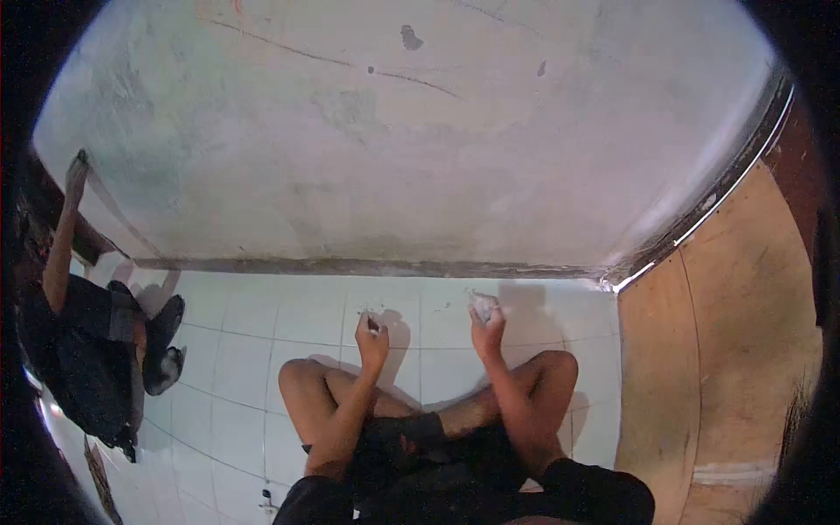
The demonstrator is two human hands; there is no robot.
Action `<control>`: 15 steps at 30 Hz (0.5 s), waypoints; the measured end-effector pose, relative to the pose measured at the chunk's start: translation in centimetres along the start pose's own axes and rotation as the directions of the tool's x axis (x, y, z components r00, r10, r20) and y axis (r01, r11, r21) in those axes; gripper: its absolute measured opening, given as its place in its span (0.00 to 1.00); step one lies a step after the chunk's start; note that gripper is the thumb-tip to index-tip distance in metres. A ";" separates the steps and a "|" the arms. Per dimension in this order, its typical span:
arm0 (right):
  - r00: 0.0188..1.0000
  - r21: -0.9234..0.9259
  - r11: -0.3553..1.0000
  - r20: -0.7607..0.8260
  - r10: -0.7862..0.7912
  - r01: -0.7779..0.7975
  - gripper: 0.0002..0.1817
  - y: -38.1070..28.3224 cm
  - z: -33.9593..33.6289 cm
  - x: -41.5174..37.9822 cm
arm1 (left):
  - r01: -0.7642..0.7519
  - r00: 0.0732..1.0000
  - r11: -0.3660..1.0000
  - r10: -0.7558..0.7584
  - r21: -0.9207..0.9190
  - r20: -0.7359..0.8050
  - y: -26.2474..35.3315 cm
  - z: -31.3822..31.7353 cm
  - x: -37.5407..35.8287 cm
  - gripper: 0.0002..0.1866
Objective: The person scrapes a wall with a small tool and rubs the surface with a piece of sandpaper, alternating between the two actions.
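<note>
My left hand (372, 339) is just above the white tiled floor, fingers curled in toward the thumb around a dark spot; I cannot tell what they hold. Small pale and dark crumbs (371, 308) lie at its fingertips. To the right, my right hand (489, 334) is closed around a whitish crumpled wad (484, 307), which shows between the thumb and fingers. Both hands are in front of my crossed legs, a short way from the foot of the wall (420, 192).
At the left, another person (79, 341) sits with one hand (79, 171) raised to the wall. Brown wooden panels (665, 367) border the tiled floor (236, 376) on the right. A small dark object (267, 495) lies on the floor at lower left.
</note>
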State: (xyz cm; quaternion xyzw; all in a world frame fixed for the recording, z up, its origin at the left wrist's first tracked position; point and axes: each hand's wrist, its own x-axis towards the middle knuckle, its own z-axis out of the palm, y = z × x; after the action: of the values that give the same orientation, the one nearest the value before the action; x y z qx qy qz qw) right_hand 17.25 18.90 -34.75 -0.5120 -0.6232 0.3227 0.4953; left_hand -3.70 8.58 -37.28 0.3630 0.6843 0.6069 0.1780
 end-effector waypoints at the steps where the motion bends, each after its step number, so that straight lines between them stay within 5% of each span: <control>1: 0.991 -0.041 0.992 -0.051 -0.120 0.118 0.12 -1.5 0.1 1.2 | 0.022 1.000 0.999 -0.022 0.027 -0.012 -2.2 -0.7 -0.9 0.06; 5: 0.894 -0.271 0.871 -0.071 -0.443 0.410 0.11 -9.1 -0.1 8.3 | 0.059 0.996 0.987 -0.050 -0.148 0.069 -4.9 0.3 0.5 0.07; 7: 0.739 -0.103 0.754 -0.154 -0.656 0.649 0.09 -13.9 0.5 12.1 | 0.064 0.989 0.989 -0.045 -0.135 0.144 -3.6 1.2 1.0 0.07; 9: 0.678 -0.097 0.691 -0.137 -0.722 0.717 0.09 -13.2 0.5 17.5 | 0.004 0.993 0.989 0.013 -0.146 0.118 -3.1 2.6 1.2 0.05; 12: 0.470 -0.388 0.529 -0.243 -0.849 0.755 0.22 -17.8 0.4 19.6 | 0.048 0.984 0.999 -0.042 -0.026 0.174 -4.8 2.9 1.7 0.05; 13: 0.450 -0.400 0.497 -0.210 -0.868 0.770 0.22 -17.9 1.4 18.9 | 0.141 0.980 0.972 -0.110 -0.186 0.164 -5.2 3.1 1.9 0.05; 15: 0.332 -0.354 0.275 0.113 -0.936 0.894 0.22 -16.9 2.0 18.5 | 0.175 0.979 0.967 -0.152 -0.184 0.132 -5.5 3.1 2.4 0.04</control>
State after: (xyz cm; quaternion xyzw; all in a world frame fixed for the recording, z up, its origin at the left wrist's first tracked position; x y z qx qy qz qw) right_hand 10.30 32.29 -14.67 -0.1574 -0.8192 -0.1700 0.5246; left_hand -4.72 12.44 -42.68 0.3210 0.6376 0.6319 0.3020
